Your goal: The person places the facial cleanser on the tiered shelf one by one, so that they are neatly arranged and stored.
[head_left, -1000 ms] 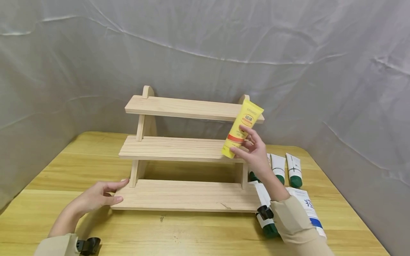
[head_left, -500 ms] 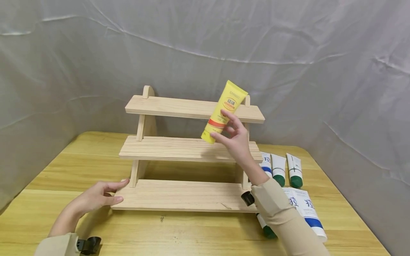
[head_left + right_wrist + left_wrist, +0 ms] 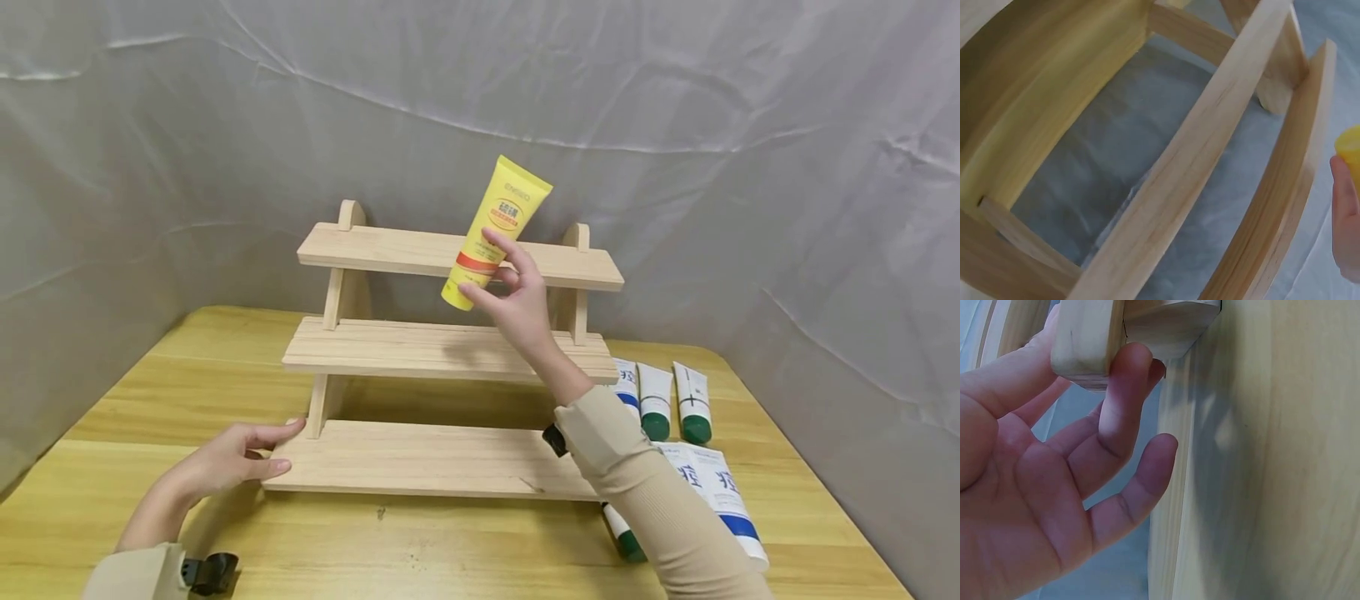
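Observation:
My right hand (image 3: 525, 310) pinches a yellow squeeze tube (image 3: 506, 200) with a red band, between thumb and fingers near its cap end. The tube tilts, cap down to the left, in front of the top board of a three-tier wooden display rack (image 3: 390, 343). In the right wrist view only a bit of the tube (image 3: 1351, 147) and the fingertips show at the right edge. My left hand (image 3: 221, 458) grips the left end of the rack's bottom board. The left wrist view shows fingers curled against the end of the wood (image 3: 1088, 344).
To the rack's right, white tubes with green caps (image 3: 692, 400) and white tubes with blue bands (image 3: 723, 500) lie on the wooden table (image 3: 315, 546). My right sleeve (image 3: 637, 483) partly covers several of them. A grey cloth (image 3: 450, 100) hangs behind and at the sides.
My right hand has carried the yellow tube up and to the left, from the rack's right end toward the middle of the top board. The left hand keeps its place.

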Action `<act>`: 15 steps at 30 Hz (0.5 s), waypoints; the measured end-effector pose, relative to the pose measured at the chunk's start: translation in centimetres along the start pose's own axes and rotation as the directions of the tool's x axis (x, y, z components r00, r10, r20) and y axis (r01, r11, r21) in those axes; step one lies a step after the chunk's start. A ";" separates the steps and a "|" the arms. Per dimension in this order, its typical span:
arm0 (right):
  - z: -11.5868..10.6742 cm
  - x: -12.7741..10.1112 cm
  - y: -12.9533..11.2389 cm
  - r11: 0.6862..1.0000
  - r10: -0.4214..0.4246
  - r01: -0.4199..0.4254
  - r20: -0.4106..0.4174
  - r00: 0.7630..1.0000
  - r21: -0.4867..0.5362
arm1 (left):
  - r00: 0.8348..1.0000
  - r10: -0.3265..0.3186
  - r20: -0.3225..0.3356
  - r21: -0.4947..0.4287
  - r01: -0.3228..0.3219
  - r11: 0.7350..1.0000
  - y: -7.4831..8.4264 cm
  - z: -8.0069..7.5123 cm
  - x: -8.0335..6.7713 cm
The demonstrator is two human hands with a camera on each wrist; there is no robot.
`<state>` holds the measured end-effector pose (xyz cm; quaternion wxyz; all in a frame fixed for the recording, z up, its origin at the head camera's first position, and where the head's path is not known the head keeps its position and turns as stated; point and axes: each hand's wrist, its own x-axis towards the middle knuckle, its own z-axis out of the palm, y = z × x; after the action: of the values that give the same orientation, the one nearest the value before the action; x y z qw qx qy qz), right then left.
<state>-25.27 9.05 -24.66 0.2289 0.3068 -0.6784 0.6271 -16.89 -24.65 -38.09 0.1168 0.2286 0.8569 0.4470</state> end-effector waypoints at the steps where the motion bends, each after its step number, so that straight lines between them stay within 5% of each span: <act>1: 0.2 0.1 0.0 1.000 0.000 0.000 -0.004 1.000 -0.009 | 1.000 -0.001 0.002 0.000 0.001 1.000 0.0 0.0 0.0; 15: 1.7 2.2 0.2 0.990 -0.048 0.039 -0.066 0.997 -0.137 | 1.000 0.014 0.002 0.005 -0.014 1.000 0.5 0.1 -0.1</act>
<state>-26.84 7.07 -23.50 0.2863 0.2834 -0.7043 0.5845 -16.62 -24.39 -37.76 0.1141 0.2352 0.8562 0.4456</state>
